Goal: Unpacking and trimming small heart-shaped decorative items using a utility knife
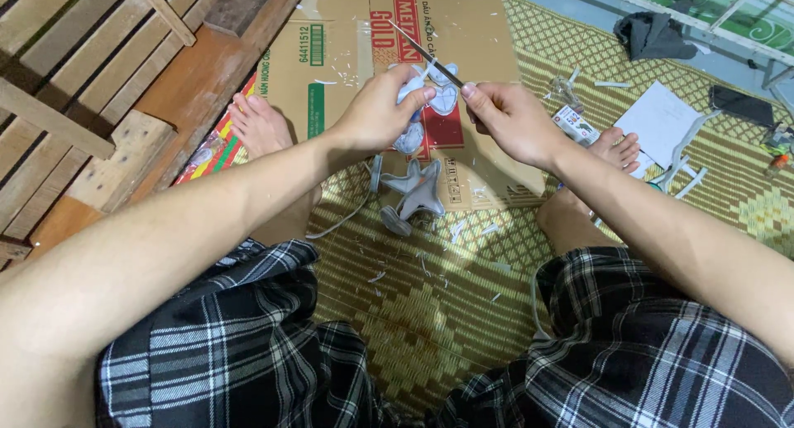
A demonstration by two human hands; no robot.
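Observation:
My left hand (382, 107) grips a small pale grey-blue shaped piece (430, 93), held up over a flattened cardboard box (347, 56). Close on its right, my right hand (509, 118) holds a thin metal blade (423, 54) that slants up and left, its lower end meeting the piece. Below the hands a grey star-shaped part (418, 190) lies at the near edge of the cardboard, with small round grey pieces beside it. My bare feet rest on either side of it.
I sit on a woven green-yellow mat (430, 287) strewn with white shavings. A wooden slatted frame (91, 89) lies left. A white sheet of paper (657, 118), a small box (575, 124), white plastic strips and dark cloth (653, 33) lie right.

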